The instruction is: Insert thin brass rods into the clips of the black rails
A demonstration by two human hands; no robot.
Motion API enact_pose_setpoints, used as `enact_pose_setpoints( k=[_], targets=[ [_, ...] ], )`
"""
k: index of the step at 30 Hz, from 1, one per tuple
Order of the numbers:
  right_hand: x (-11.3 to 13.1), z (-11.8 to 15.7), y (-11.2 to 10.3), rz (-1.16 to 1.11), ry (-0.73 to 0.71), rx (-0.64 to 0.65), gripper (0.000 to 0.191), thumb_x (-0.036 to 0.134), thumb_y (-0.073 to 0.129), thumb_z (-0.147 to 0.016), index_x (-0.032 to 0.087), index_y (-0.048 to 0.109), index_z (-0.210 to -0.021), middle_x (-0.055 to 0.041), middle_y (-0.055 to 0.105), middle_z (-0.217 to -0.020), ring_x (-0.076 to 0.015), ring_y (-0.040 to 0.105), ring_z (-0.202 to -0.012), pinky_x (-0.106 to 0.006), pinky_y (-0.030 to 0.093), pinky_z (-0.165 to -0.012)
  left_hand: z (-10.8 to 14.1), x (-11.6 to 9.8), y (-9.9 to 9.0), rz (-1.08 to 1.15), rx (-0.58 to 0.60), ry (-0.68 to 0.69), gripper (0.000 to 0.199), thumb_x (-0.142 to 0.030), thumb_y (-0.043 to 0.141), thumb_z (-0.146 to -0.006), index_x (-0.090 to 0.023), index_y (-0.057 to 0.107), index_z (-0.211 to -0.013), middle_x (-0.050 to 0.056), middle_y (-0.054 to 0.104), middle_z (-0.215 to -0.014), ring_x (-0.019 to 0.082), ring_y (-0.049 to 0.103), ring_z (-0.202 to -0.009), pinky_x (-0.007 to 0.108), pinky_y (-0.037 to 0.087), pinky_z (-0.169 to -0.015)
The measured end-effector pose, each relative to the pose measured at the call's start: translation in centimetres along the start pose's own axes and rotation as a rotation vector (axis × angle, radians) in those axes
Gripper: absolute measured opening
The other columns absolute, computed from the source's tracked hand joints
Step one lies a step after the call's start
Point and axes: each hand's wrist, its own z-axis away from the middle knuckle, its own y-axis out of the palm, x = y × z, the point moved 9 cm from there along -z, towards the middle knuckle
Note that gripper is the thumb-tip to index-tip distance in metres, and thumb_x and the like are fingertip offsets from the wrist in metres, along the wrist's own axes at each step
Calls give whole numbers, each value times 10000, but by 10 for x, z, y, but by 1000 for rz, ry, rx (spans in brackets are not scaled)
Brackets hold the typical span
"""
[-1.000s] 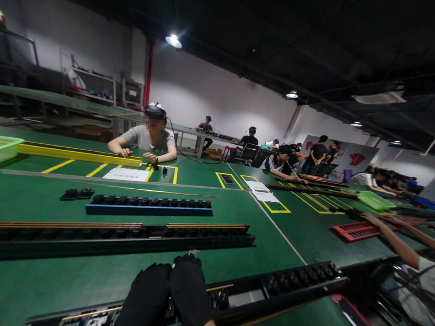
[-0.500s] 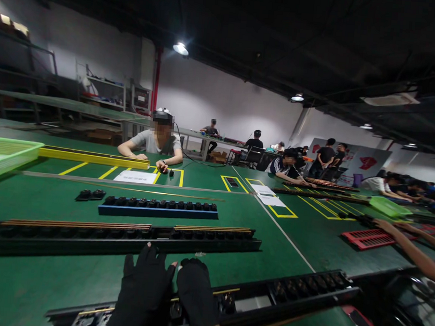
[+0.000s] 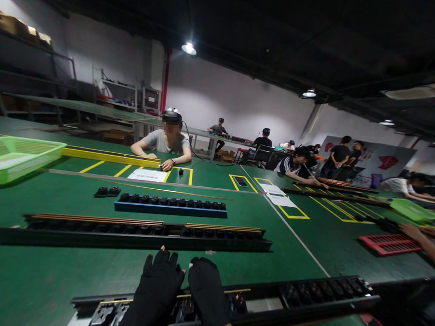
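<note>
My left hand (image 3: 159, 284), in a black glove with bare fingertips, lies over the near black rail (image 3: 266, 315), its fingers spread. Beside it my right hand (image 3: 207, 290), gloved alike, bends down over the same rail; its fingers are mostly hidden, and what they hold cannot be made out. Thin brass strips and black modules sit in this rail, with a row of black modules (image 3: 320, 290) at its right end. Beyond my hands lies a second long black rail (image 3: 132, 238) with copper-coloured rods along its top.
A blue strip (image 3: 170, 210) of black parts lies farther back. A green basket (image 3: 17, 162) stands at the left, near a yellow rail (image 3: 108, 155). A person (image 3: 166, 144) sits opposite. At the right, another person's hands are near a red rack (image 3: 390, 243).
The view has turned slightly left, so most things appear farther right. Both my hands stay over the near rail. The person opposite has moved a hand to the yellow rail's end.
</note>
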Motion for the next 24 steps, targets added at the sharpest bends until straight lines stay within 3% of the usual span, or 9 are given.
enact_pose_setpoints(
  k=[3,10,15,19,22,24],
  targets=[
    [-1,2,0,54,20,26,210,119,605,-709,295,716,-740,-109,699,-730,-302,666,-699,-410,488,-673,-1,3,-7,-38,-54,-63,392,-213,448,-978,-123,680,-1281,255,585,-1380,406,467,-1379,641,342,-1114],
    [-4,4,-1,-4,39,26,206,137,591,-736,301,709,-777,-114,716,-783,-303,689,-751,-411,514,-728,5,0,-10,27,-4,66,376,-170,461,-955,-228,718,-1224,180,620,-1368,395,509,-1347,670,376,-1080],
    [-4,5,3,19,22,9,275,79,573,-719,294,726,-797,-122,733,-797,-308,703,-766,-411,524,-725,12,21,-32,-19,-108,33,392,-193,494,-932,-192,695,-1268,199,579,-1416,422,456,-1384,695,263,-1139],
    [-7,6,10,14,32,30,273,69,570,-745,286,725,-806,-116,735,-793,-293,708,-770,-386,529,-732,16,44,-51,-80,-121,-32,468,-161,547,-867,-286,678,-1298,164,555,-1458,425,426,-1403,728,202,-1133],
    [-11,6,19,40,10,57,262,75,549,-797,267,718,-855,-106,742,-830,-260,711,-799,-349,536,-770,18,58,-51,-105,-90,-93,522,-141,559,-858,-344,647,-1331,137,540,-1480,412,406,-1418,710,196,-1143],
    [-11,6,28,51,-42,86,261,72,510,-833,238,707,-873,-96,743,-829,-235,710,-788,-323,541,-781,19,65,-40,-81,-54,-133,520,-122,546,-868,-353,654,-1321,134,559,-1461,409,412,-1414,693,220,-1142]
  ],
)
